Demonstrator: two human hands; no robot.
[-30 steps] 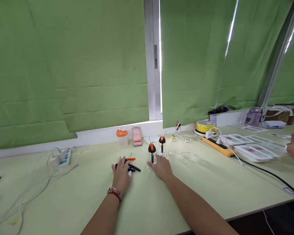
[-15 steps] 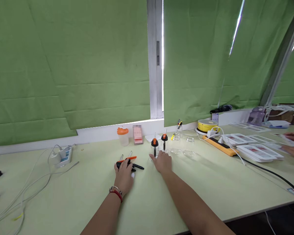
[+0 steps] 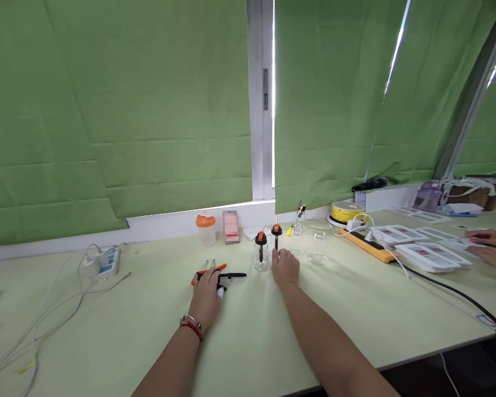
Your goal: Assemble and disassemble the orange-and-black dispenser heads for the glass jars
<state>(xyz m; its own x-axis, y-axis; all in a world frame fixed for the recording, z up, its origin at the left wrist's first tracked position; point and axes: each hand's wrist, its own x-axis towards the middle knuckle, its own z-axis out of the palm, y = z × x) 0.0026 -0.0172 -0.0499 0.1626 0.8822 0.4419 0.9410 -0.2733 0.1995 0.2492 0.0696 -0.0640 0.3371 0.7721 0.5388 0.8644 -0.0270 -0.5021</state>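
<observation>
My left hand (image 3: pixel 205 288) lies over a small pile on the table, fingers bent around black pens; one black pen (image 3: pixel 233 275) sticks out to the right. Beneath and behind the fingers are orange-handled tools (image 3: pixel 220 267) with thin metal shafts, partly covered. My right hand (image 3: pixel 286 268) is curled at the lower part of the rear clear glass, which it mostly hides. A black-and-orange tool (image 3: pixel 276 229) stands in that glass, metal shaft up. Just left of this hand, a front clear glass (image 3: pixel 261 263) holds a similar upright tool (image 3: pixel 260 239).
Behind stand an orange-lidded cup (image 3: pixel 206 231) and a pinkish box (image 3: pixel 231 227). More clear glasses (image 3: pixel 317 257) stand right, before a yellow round case (image 3: pixel 347 212) and an orange power strip (image 3: pixel 370 246). Another person's hands (image 3: pixel 490 245) are by printed cards (image 3: pixel 432 256). White cables (image 3: pixel 37 325) cross the left.
My right hand has moved right, from the front glass to the rear one, and its fingers have curled in. Under my left hand, the protruding black pen has swung to nearly level.
</observation>
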